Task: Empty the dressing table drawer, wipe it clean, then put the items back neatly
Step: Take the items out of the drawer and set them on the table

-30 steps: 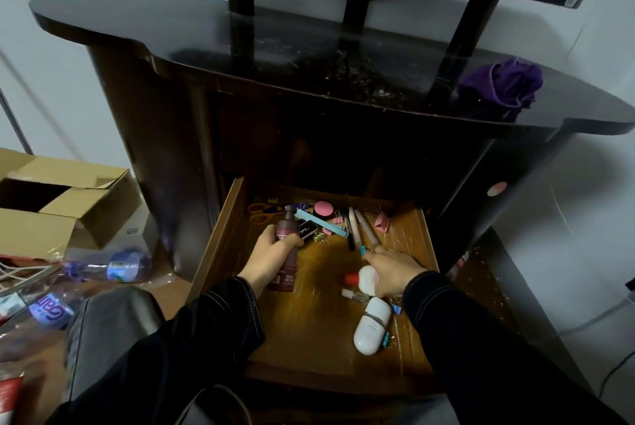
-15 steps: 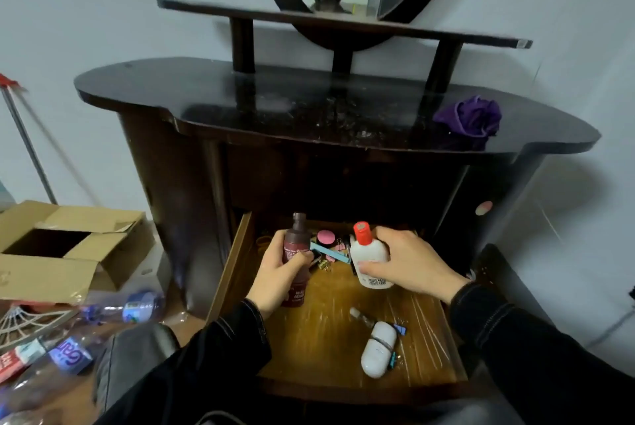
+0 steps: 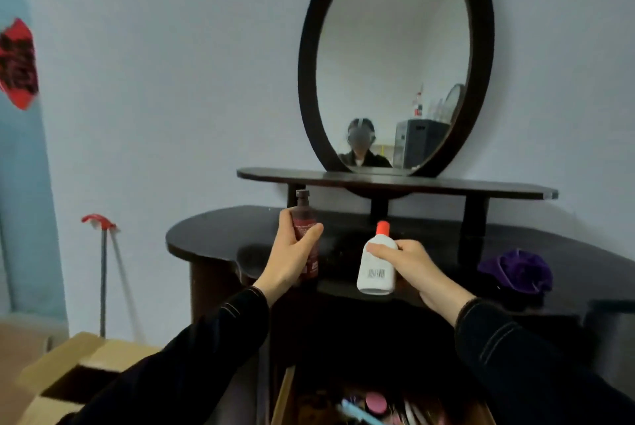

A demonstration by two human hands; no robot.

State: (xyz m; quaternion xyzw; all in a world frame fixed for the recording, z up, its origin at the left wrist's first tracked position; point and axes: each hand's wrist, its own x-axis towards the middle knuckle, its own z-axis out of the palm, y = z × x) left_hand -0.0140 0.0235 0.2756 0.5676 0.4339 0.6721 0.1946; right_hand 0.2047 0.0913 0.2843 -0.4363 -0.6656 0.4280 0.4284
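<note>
My left hand (image 3: 290, 254) grips a dark red bottle (image 3: 305, 218) with a brown cap, held upright over the front of the dark dressing table top (image 3: 213, 235). To its right, my right hand (image 3: 409, 263) grips a white bottle (image 3: 377, 270) with a red cap, also upright above the table's front edge. The open wooden drawer (image 3: 287, 397) shows only at the bottom edge, with a pink round item (image 3: 376, 402), a light blue stick (image 3: 360, 414) and other small things still inside.
A purple cloth (image 3: 515, 270) lies on the table top at the right. An oval mirror (image 3: 395, 57) stands on a raised shelf (image 3: 395, 180) behind. An open cardboard box (image 3: 79, 376) sits on the floor at the left, with a red-headed mop (image 3: 101, 252) against the wall.
Both hands lifted their bottles out of the drawer and up to table-top height. The view tilted upward, so the drawer now sits at the bottom edge.
</note>
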